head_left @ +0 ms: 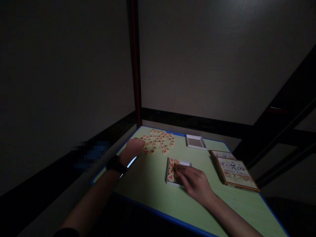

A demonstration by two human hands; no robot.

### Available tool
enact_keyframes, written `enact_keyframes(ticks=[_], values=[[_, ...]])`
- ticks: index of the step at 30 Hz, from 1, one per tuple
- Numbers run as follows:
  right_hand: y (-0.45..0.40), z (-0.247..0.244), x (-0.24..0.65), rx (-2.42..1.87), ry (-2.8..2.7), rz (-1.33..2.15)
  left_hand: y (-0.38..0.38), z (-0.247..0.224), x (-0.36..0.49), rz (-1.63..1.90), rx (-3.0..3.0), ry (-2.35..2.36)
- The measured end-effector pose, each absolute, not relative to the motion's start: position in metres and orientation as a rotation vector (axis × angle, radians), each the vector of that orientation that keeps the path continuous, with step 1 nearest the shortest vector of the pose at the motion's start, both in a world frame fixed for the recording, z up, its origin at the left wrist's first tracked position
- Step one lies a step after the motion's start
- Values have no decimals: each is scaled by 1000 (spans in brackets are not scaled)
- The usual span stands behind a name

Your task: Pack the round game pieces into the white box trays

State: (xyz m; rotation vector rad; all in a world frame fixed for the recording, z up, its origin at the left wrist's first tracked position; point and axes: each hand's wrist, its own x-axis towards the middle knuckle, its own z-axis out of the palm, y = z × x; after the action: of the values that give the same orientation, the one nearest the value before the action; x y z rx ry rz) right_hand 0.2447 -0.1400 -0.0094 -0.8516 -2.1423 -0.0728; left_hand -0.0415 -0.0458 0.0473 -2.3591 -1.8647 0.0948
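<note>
Round wooden Chinese chess pieces [155, 143] with red and dark characters lie spread over the far left of the green table. My left hand [134, 146] is at the near left edge of this spread, fingers curled; what they hold, if anything, is hidden. A shallow white box [185, 163] rests nearer to me, with a column of red-marked pieces [171, 169] along its left side and another piece beside their top. Over this box, my right hand [192, 179] pinches a chess piece, mostly covered by the fingers, right of that column.
A second shallow white box [196, 142] sits at the table's back edge. Two illustrated flat boxes [234, 171] overlap on the right. The green table [148, 184] has a blue rim, and walls stand behind it and to the left. The room is dim.
</note>
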Motion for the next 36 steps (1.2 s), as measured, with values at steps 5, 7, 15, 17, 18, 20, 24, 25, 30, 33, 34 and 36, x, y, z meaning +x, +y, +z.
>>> enact_keyframes(ticks=[5,7,15,17,18,20,24,25,30,33,34,36], values=[[-138,-7,248,-899,-2163,-72,-40,41,-35,60,-2414,-1843],[-137,-8,250,-913,-2156,-59,-39,39,-36,65,-2429,-1839],[-136,-10,250,-959,-2131,-52,-42,45,-42,103,-2465,-1811],[-136,-9,249,-960,-2097,-25,-44,50,-40,91,-2469,-1804],[-136,-8,249,-964,-2069,-4,-46,52,-37,67,-2483,-1787],[-135,-7,249,-969,-2011,42,-50,55,-27,-51,-2562,-1709],[-133,-11,248,-919,-1966,69,-68,53,12,-542,-2844,-1482],[-132,-13,248,-901,-1969,74,-73,51,23,-644,-2939,-1440],[-131,-19,248,-839,-1939,96,-84,40,60,-824,-3434,-1507],[-129,-15,252,-881,-1892,104,-83,36,67,-875,-3509,-1475],[-127,-13,254,-924,-1859,121,-83,35,68,-886,-3459,-1462],[-123,-9,260,-1039,-1764,215,-87,34,70,-888,-3293,-1392]])
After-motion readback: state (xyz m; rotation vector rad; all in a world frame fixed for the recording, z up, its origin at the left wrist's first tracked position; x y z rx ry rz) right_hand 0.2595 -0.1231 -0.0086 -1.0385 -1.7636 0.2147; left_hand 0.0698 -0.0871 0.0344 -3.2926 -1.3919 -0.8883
